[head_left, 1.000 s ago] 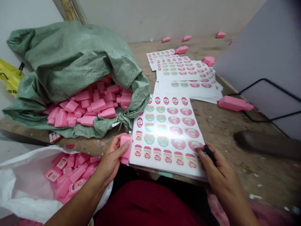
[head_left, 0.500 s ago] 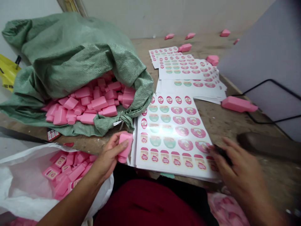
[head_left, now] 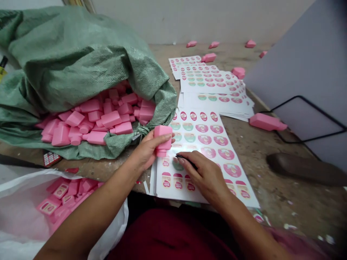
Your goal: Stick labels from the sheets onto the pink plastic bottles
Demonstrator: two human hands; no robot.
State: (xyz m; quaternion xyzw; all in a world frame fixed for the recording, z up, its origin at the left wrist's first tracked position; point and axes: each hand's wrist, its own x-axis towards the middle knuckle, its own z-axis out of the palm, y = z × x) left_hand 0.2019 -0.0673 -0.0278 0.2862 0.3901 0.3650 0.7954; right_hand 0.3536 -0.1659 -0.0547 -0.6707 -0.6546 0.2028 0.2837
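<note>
My left hand [head_left: 148, 151] is closed around a small pink bottle [head_left: 163, 139], its neck pointing down toward me, above the left edge of the top sticker sheet [head_left: 206, 193]. My right hand [head_left: 207, 171] is closed on a slim black pointed tool [head_left: 187, 159] whose exact kind I cannot make out. The tool's tip is over the sheet, just below and right of the bottle. Printed on the sheet are rows of pink and green oval labels and a front row of "BABY" labels. The hand and tool hide part of these rows.
A green woven sack [head_left: 89, 43] spills pink bottles [head_left: 111, 119] at the left. Nearer me, a white sack [head_left: 16, 202] holds labelled bottles. More sticker sheets [head_left: 214, 104] lie behind. Loose bottles, including one [head_left: 267, 122] beside a black wire frame [head_left: 299, 96], lie right and back.
My left hand has carried the bottle right and up over the sheet. My right hand has moved left with the black tool, from the sheet's right edge to near the bottle.
</note>
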